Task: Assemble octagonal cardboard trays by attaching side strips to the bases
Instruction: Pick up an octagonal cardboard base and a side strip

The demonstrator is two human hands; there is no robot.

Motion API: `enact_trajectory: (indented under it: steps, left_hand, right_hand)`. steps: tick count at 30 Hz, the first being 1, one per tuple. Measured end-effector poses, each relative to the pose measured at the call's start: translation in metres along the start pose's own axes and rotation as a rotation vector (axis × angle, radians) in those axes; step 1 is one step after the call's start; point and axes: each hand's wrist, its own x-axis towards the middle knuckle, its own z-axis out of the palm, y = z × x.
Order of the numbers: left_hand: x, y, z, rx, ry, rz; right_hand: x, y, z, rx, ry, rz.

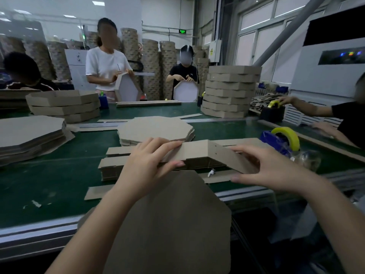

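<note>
Closest of all, the octagonal base rises tilted between the two forearms, its lower part off the bottom of the view and its upper edge just under the side strip; what supports the base I cannot tell; the left hand grips the strip's left length, fingers laid over the outer face and thumb curled beneath the lower edge, right at the base's top edge; the right hand pinches the strip's right length, which bends toward the person at a crease, forefinger along its upper edge and thumb below; both hands are closed on the strip, which is held up above the green table.

Directly below the strip lie a pile of flat strips and a small white object, too small to identify; beyond them sits a stack of flat bases, with a second stack at the left; to the right of the hands stands a blue tape dispenser with a yellow roll; farther back, a low pile of trays stands at the left and a taller tray stack at the right; across the table a person in a white shirt and a person in a dark shirt each hold a tray upright; at the right edge another person's hand rests on a second tape dispenser.
</note>
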Motion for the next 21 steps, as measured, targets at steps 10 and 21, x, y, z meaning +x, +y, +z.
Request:
enact_trajectory:
  steps: [10, 21]
  left_hand:
    - [-0.007, 0.009, 0.013, 0.052, -0.024, -0.037]
    - [-0.045, -0.051, 0.01, -0.306, -0.32, -0.641]
  right_hand:
    - [0.049, -0.012, 0.073, 0.497, 0.214, -0.217]
    - [0.071, -0.002, 0.091, 0.559, 0.291, -0.16]
